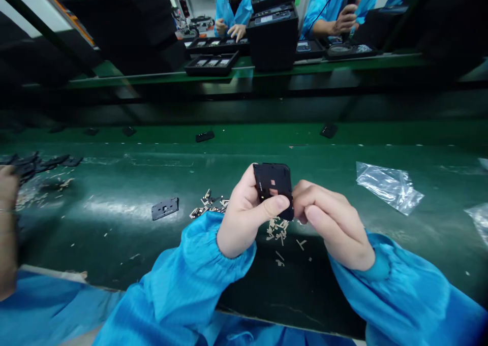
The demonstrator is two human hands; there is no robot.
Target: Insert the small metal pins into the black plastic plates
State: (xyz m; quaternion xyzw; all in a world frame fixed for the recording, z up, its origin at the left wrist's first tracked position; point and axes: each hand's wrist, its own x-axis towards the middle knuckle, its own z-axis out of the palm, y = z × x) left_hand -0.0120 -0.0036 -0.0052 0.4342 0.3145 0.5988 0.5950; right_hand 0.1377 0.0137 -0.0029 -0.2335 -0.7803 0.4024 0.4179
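Blue sleeves fill the bottom of the head view, and just past them both hands meet over the green work surface [114, 183]. Fingers of the left hand [244, 219] are closed on the small black plastic part [273, 186], thumb pressed across its lower face; the right hand [331, 224] curls against the part's right lower corner, fingertips pinched there, though what they pinch is too small to tell. The part is held upright in the air, above a scatter of pale scraps [278, 231]. A loose grip could let the part drop among those scraps, and small bits could be lost in them. Left of the part, a flat black plate [164, 208] and a heap of metal clips [208, 206] lie near; a sweep of the left sleeve could push them. Right of the part, well apart, lies a clear plastic bag [389, 186], with bare surface between. Beyond the part the surface runs open to a raised ledge. Another person's hand [7, 188] rests at the far left.
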